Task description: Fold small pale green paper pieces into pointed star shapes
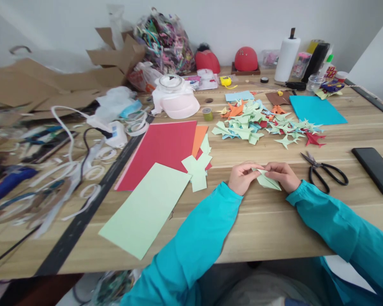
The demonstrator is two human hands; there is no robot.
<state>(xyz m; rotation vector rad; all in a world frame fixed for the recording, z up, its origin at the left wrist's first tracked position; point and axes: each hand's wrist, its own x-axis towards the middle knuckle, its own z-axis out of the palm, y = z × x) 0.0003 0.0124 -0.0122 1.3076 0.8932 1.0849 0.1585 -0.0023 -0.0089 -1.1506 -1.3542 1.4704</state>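
Between my two hands, just above the wooden table, is a small piece of folded light green paper (268, 181). My left hand (243, 176) pinches its left upper edge, while the fingers of my right hand (282, 175) press on its upper right side. Fingertips cover part of the folds. To the left lie light green paper cutouts (198, 171) and a large light green sheet (147, 208). Beyond my hands sits a heap of folded paper shapes (247, 123), mostly light green with some orange, blue and red. Black-handled scissors (327, 170) rest to the right, blades parted.
Red sheets (166, 148) and an orange sheet (199, 138) lie left of centre. A blue sheet (317, 109) is at the back right, a black phone (375, 170) at the right. Cables, paper strips and an open cardboard box (51, 85) crowd the left side.
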